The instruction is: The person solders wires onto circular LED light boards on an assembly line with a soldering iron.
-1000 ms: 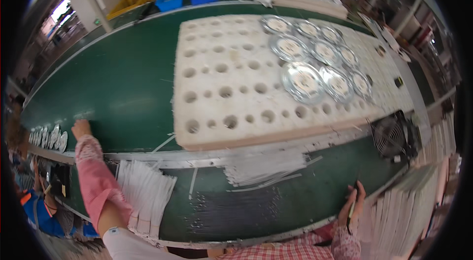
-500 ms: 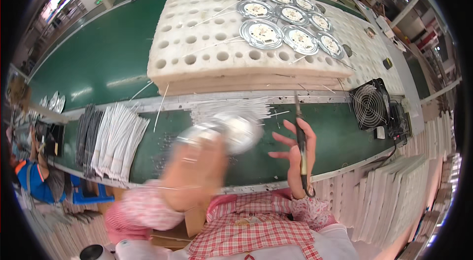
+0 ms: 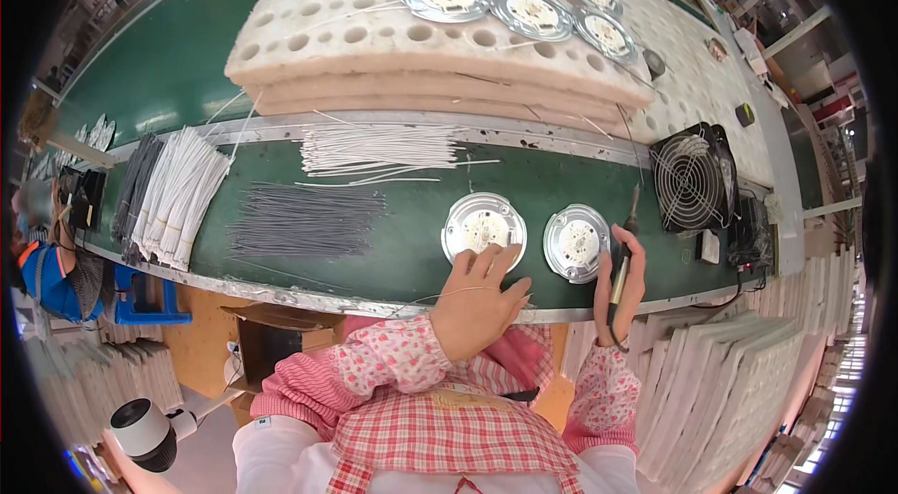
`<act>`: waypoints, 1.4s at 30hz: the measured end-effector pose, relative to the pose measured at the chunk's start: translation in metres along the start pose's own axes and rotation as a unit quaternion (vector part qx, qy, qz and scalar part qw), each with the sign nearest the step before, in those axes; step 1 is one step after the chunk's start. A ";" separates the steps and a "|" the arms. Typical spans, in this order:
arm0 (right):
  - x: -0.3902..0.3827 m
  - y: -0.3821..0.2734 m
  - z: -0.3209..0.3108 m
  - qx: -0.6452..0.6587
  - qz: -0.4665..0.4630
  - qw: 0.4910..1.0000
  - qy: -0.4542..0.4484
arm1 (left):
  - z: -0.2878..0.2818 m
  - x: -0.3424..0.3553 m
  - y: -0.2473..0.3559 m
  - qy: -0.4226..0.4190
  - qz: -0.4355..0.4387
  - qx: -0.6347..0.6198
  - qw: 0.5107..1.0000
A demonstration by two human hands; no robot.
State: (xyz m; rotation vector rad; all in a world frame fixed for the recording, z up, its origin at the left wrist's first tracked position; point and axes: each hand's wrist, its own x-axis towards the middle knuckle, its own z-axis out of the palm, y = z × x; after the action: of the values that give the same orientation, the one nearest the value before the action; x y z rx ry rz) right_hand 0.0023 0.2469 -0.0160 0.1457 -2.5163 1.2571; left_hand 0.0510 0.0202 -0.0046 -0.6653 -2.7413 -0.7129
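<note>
My left hand (image 3: 475, 307) lies spread at the near edge of a round silver disc with a white LED board (image 3: 484, 234), its fingertips on the rim. A thin wire (image 3: 423, 298) runs across the back of this hand; whether the fingers pinch it cannot be made out. A second silver LED disc (image 3: 572, 246) lies just to the right, flat on the green table. Beside its right rim, my right hand (image 3: 625, 281) holds a soldering iron (image 3: 619, 283) like a pen, with the tip pointing away from me and the cord trailing towards the wrist.
White wires (image 3: 379, 150) and dark grey wires (image 3: 304, 221) lie left of the discs, with bundled white wires (image 3: 182, 199) farther left. Behind stands a stack of perforated foam (image 3: 323, 36) carrying several LED discs (image 3: 533, 12). A black fan (image 3: 690, 178) stands at the right.
The left hand has come down to the right with silver discs; two now lie on the table. My right hand has moved right and slightly down with the iron. The view has tilted downward.
</note>
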 end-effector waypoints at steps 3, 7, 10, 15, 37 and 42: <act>-0.009 -0.017 -0.005 -0.091 -0.070 0.993 -0.002 | -0.004 0.008 -0.001 -0.034 0.018 -0.056 0.998; -0.032 -0.036 0.018 -0.052 -0.178 0.975 -0.126 | -0.015 0.011 -0.004 -0.086 0.046 -0.029 0.995; -0.036 -0.041 0.032 0.017 -0.158 0.975 -0.158 | -0.030 0.006 -0.016 -0.041 0.043 -0.053 0.997; -0.027 -0.042 0.048 0.083 -0.053 0.991 -0.095 | -0.061 -0.041 -0.056 0.000 -0.038 -0.028 0.999; -0.028 -0.094 0.098 -0.164 -0.117 0.967 -0.155 | -0.107 -0.039 -0.134 0.216 -0.230 -0.162 0.935; 0.000 -0.080 0.073 -0.062 -0.141 0.938 -0.312 | -0.118 -0.039 -0.120 0.235 -0.176 -0.122 0.948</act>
State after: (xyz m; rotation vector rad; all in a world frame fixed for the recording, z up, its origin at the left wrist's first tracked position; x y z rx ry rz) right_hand 0.0029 0.1406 0.0037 0.9764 -2.9275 1.0420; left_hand 0.0395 -0.1475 0.0353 -0.0214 -2.3573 -1.1350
